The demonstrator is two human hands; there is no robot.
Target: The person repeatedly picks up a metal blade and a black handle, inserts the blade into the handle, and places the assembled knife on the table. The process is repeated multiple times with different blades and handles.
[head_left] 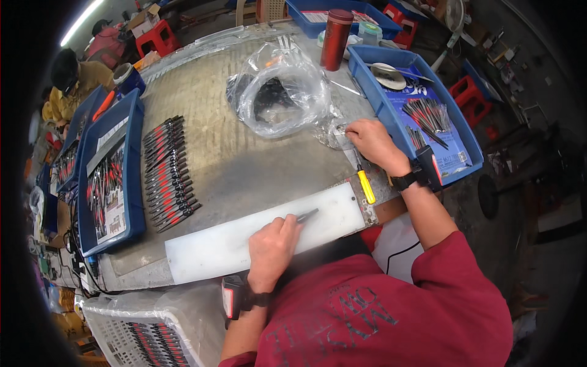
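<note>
My left hand (271, 249) is closed around a slim dark pen-shaped piece (307, 215). Its tapered end points right, over the long white board (211, 246) along the table's near edge. My right hand (372, 142) is at the right, its fingers curled together beside a crumpled clear plastic bag (331, 136). What those fingers pinch, if anything, is too small to make out. Just below that hand lies a yellow-handled screwdriver (366, 186). A column of red-and-black pen-shaped pieces (165, 171) lies side by side on the table to the left.
At right a blue tray (468, 147) holds dark slim parts and a pale dish. Another blue tray (139, 202), at left, holds red-and-black pieces. An open clear bag (312, 101) and a red flask (337, 40) stand farther back. A white basket (113, 315) is below left. Other people sit beyond.
</note>
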